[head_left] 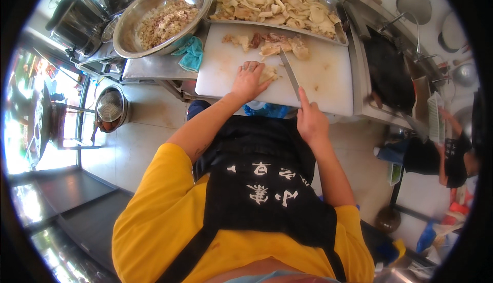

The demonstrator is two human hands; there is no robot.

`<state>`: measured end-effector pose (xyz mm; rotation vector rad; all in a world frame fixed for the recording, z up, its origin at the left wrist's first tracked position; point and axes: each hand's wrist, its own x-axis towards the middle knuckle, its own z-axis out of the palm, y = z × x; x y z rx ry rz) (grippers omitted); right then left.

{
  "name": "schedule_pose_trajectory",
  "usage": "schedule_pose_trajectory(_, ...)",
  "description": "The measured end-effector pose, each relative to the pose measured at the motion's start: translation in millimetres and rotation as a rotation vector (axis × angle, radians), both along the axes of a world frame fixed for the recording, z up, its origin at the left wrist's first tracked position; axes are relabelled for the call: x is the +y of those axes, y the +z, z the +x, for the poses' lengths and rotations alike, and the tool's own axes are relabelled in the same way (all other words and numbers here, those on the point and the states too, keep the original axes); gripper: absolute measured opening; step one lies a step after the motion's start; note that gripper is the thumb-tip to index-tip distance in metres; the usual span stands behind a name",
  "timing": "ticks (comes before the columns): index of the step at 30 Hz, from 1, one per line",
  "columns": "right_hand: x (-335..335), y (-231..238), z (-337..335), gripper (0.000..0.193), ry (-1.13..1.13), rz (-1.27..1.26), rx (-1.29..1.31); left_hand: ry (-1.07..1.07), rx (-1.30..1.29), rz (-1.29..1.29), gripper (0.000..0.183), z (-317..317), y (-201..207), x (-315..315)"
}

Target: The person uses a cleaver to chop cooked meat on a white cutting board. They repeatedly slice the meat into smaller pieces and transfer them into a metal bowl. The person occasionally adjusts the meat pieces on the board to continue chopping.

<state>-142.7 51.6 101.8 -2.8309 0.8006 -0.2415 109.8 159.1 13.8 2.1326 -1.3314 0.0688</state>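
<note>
- We stand in a kitchen at a steel counter (154, 67) that carries a white cutting board (328, 77), with pale floor tiles below.
- Our left hand (249, 80) lies flat, fingers curled down, pressing a pale piece of food (269, 73) onto the board.
- Our right hand (310, 121) is closed round the handle of a knife (289, 72), index finger stretched along its spine; the blade stands just beside the pressed piece.
- Further up the board lies a heap of uncut pieces (272, 43).
- Beyond the board sits a metal tray (341, 37) full of pale slices.
- To the left stands a large steel bowl (133, 13) of chopped bits, a teal cloth (192, 52) beside it.
- On the right, another person (441, 154) in dark clothes crouches near a sink.
</note>
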Motion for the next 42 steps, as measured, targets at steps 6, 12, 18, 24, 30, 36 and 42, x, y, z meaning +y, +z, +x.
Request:
schedule_pose_trajectory(6, -11.5, -7.7, -13.1, 0.074, 0.01, 0.022, -0.082, -0.015, 0.004, 0.012, 0.061, -0.4, 1.0, 2.6)
schedule_pose_trajectory(12, -19.7, -7.8, -15.9, 0.076, -0.017, 0.045, -0.071, -0.029, 0.004, 0.031, 0.059, 1.2, 2.4, 3.3)
schedule_pose_trajectory(18, -15.5, -0.8, -18.0, 0.074, 0.008, 0.037, -0.106, -0.025, -0.005, 0.025, 0.059, 1.3, 1.1, 3.0)
schedule_pose_trajectory(24, -8.6, 2.8, -13.4, 0.071, 0.007, 0.037, -0.1, -0.017, -0.015, 0.031, 0.059, 0.6, 4.6, 4.0)
schedule_pose_trajectory(30, -6.6, -4.0, -13.3, 0.07, 0.032, 0.052, -0.078, -0.002, -0.017, -0.082, 0.058, 3.5, -10.0, -1.1)
schedule_pose_trajectory(36, 12.5, -8.2, -0.8, 0.075, 0.063, 0.163, 0.111, -0.014, -0.042, 0.067, 0.056, 7.2, -22.6, -4.6)
schedule_pose_trajectory(42, 0.1, -19.1, -7.8, 0.087, 0.135, 0.131, -0.039, -0.055, 0.09, -0.055, 0.062, 0.7, -17.8, 6.1)
